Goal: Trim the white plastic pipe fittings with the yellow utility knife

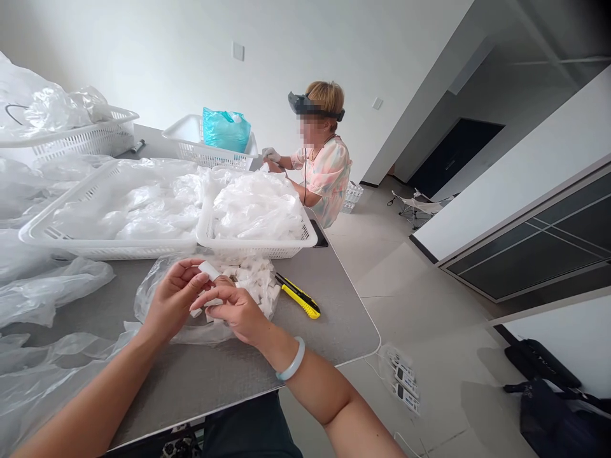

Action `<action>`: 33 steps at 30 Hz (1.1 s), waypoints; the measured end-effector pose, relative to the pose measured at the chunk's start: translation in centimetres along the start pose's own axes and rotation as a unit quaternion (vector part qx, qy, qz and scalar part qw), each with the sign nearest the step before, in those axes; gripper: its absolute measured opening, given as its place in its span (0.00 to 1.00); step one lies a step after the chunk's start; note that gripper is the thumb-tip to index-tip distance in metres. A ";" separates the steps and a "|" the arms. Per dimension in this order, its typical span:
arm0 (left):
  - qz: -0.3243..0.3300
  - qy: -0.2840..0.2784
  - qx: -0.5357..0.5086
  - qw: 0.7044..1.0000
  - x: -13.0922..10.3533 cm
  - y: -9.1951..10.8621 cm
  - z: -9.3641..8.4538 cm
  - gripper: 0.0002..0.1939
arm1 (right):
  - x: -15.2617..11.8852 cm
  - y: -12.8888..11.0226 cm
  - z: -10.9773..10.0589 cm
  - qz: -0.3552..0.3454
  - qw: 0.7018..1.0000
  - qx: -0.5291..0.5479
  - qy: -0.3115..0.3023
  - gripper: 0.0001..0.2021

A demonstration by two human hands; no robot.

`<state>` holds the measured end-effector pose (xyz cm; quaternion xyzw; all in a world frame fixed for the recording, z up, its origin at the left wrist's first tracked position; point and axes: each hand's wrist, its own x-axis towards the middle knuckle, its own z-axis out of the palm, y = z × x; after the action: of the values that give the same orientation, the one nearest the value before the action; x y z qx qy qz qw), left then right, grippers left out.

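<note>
My left hand [174,296] has its thumb and fingers closed on a small white rectangular piece [209,271]. My right hand [243,312] meets it from the other side, fingers bent, with a fingertip at the piece's near end; its grip is partly hidden. Below both hands lies a clear plastic bag [147,296], spread open on the grey table [329,337]. Many small white pieces [258,280] are heaped in the bag. A yellow and black utility knife [300,298] rests right of the heap.
Two white baskets [109,249] filled with clear plastic bags stand behind my hands. A black phone [319,234] lies beside them. Loose plastic [62,286] covers the left side. Across the table, a person [329,165] works near a basket with a blue bag [226,130].
</note>
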<state>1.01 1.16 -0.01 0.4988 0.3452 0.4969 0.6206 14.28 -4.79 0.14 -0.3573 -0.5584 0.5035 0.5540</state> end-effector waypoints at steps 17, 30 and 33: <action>0.163 -0.018 0.278 0.946 0.0 1.0 -1.4 0.19 | 1.1 -1.9 -1.3 0.204 0.824 0.499 0.174 0.07; 0.070 -0.118 0.130 0.982 -0.4 0.2 -0.2 0.17 | 1.0 -1.5 0.0 0.275 0.807 0.501 0.150 0.10; -0.005 -0.105 0.022 0.994 -0.4 -0.1 -0.5 0.18 | 0.9 -1.7 0.2 0.274 0.811 0.497 0.140 0.10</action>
<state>0.48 0.89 -0.22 0.5602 0.2914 0.4304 0.6450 14.27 -4.36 2.02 -0.2375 -0.0273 0.7880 0.5673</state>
